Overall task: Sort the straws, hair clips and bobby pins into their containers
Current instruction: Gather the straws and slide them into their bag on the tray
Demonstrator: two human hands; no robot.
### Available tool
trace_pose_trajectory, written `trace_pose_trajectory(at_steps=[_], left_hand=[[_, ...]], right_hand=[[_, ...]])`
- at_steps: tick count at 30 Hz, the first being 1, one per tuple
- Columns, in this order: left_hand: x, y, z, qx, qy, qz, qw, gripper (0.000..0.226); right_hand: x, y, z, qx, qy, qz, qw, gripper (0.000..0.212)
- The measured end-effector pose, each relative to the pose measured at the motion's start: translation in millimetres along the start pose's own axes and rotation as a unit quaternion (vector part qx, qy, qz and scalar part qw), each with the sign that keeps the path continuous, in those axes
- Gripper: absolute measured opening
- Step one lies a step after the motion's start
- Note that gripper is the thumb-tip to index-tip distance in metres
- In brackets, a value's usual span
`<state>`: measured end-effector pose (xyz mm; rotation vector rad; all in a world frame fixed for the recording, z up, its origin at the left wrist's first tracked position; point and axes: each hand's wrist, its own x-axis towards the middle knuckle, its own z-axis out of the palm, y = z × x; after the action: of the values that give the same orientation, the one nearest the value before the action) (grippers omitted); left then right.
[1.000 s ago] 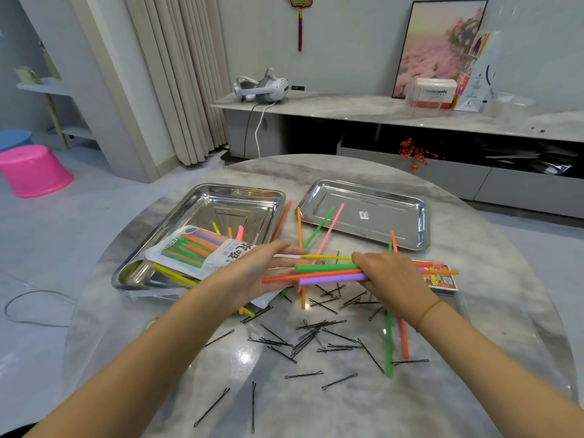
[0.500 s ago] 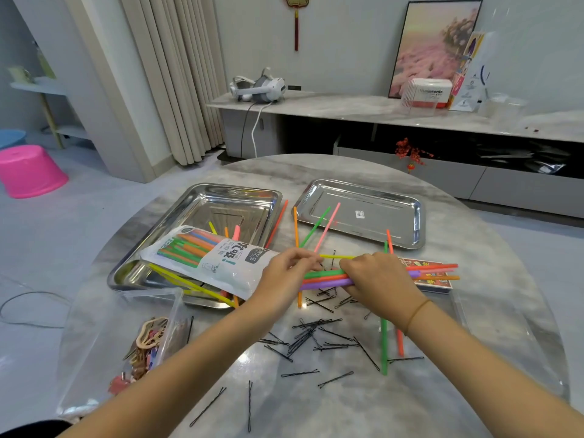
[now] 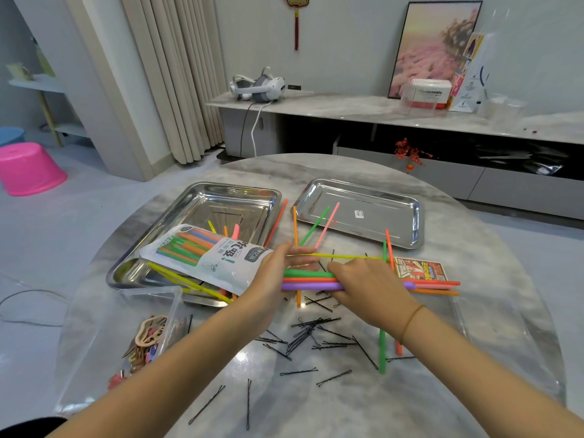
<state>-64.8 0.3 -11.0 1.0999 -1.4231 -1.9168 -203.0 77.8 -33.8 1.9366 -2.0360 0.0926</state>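
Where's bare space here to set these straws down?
The right tray is mostly bare, bar two straw tips at its near-left corner. So is the table strip beyond both trays. Crowded: bobby pins litter the middle; the straw bag lies across the left tray.

A: Straws?
B: Green, orange and purple straws (image 3: 311, 279): 1 horizontal bundle, gripped by the right hand (image 3: 369, 286). Others lie loose; a printed straw bag (image 3: 208, 254) rests across the left steel tray (image 3: 227, 203).
A: Pins, clips?
B: Black bobby pins (image 3: 303, 336) lie scattered; hair clips (image 3: 148, 339) in the clear box (image 3: 172, 306).
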Motion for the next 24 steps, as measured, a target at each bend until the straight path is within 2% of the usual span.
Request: trace_pose_trajectory(at_steps=[3,5,6,7,8,10,11,12,13,15,16,19,21,24], left_hand=[[4.1,8.0,-7.6,0.071,0.032,0.074,0.994,0.023],[10.4,9.4,-20.9,0.21,0.064,0.168,0.961,0.022],[12.0,9.5,-28.7,0.312,0.069,0.208,0.924,0.02],[14.8,8.3,-36.8,0.425,0.064,0.229,0.874,0.02],[16.9,6.0,-44.4,0.532,0.056,0.235,0.812,0.029],[21.0,-0.9,-55.1,0.687,0.048,0.222,0.69,0.068],[23.1,-4.5,-57.7,0.737,0.05,0.208,0.641,0.079],[24.2,-7.3,-58.6,0.768,0.049,0.189,0.611,0.084],[25.9,-9.5,-59.5,0.777,0.051,0.171,0.604,0.087],[25.9,-10.7,-60.5,0.754,0.052,0.139,0.64,0.087],[26.3,-10.5,-60.5,0.736,0.05,0.126,0.663,0.081],[23.9,-6.0,-58.2,0.72,0.03,0.115,0.683,0.063],[20.8,-2.0,-59.0,0.745,0.009,0.115,0.657,0.055],[17.7,1.7,-61.3,0.828,-0.036,0.15,0.54,0.038]], right_hand=[[0.8,2.1,-4.4,0.012,-0.002,-0.004,1.0,0.028],[0.5,2.8,-7.5,0.022,-0.046,0.009,0.999,0.024],[-0.7,3.2,-5.9,0.028,-0.063,0.016,0.997,0.029],[-2.5,3.9,-2.8,0.031,-0.074,0.025,0.996,0.034],[-3.2,3.3,-1.2,0.035,-0.079,0.035,0.996,0.04],[-3.9,3.1,3.7,0.048,-0.094,0.054,0.993,0.049],[-4.2,2.7,4.5,0.053,-0.104,0.062,0.991,0.05],[-4.4,3.0,4.5,0.058,-0.107,0.063,0.991,0.049],[-4.8,3.4,4.0,0.064,-0.103,0.062,0.991,0.048],[-5.0,4.0,2.5,0.077,-0.093,0.048,0.992,0.047],[-5.1,3.6,2.4,0.082,-0.089,0.04,0.992,0.048],[-3.7,2.1,3.5,0.091,-0.079,0.013,0.993,0.05],[-2.7,-1.0,4.0,0.098,-0.077,0.001,0.992,0.048],[-1.9,-6.8,5.1,0.106,-0.056,-0.008,0.993,0.042]])
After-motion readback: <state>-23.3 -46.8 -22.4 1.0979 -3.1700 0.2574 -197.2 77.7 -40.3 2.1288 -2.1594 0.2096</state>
